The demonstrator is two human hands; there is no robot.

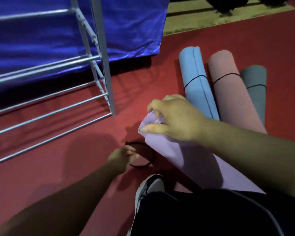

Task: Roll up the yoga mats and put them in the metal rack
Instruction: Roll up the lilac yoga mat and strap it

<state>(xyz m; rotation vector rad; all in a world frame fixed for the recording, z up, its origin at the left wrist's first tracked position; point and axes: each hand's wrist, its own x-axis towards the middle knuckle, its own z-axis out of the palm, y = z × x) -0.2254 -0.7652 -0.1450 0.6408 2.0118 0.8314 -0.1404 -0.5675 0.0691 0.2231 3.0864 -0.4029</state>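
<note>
Centrally, the rolled lilac foam yoga mat is lying tilted on the red floor, the right hand curling its fingers round the mat's upper end. Just below left, the left hand is pinching a black elastic loop. Banded blue, pink and grey rolls are lying side by side at right. The silver metal rack is standing upper left, before a blue tarp.

The silver tubular metal rack has smooth, faintly shiny bars. Behind the rack hangs a glossy, crinkled blue plastic sheet. The red floor covering beneath it looks matt. Right of the rack, the light-blue rolled mat, pink rolled mat, grey rolled mat and lilac rolled mat look matt, like foam; the thin black band looks smooth.
</note>
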